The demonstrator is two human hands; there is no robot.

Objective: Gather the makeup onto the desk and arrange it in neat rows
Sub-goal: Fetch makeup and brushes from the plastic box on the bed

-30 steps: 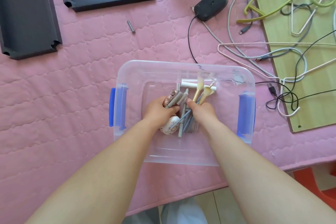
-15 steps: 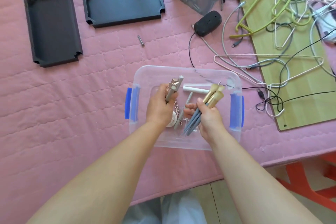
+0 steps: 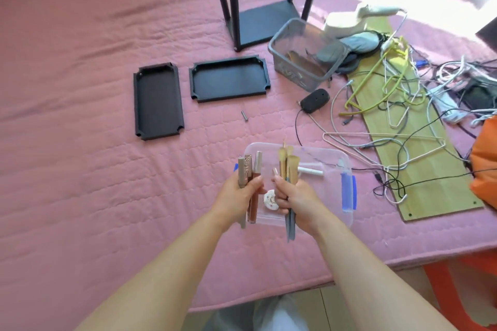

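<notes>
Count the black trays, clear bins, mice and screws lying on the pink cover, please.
Black trays: 2
Clear bins: 2
Mouse: 1
Screw: 1
Total: 6

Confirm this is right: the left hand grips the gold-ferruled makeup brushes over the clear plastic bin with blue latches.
Wrong hand. In the head view, the right hand grips the gold-ferruled makeup brushes over the clear plastic bin; the left hand holds slim cosmetic tubes.
</notes>
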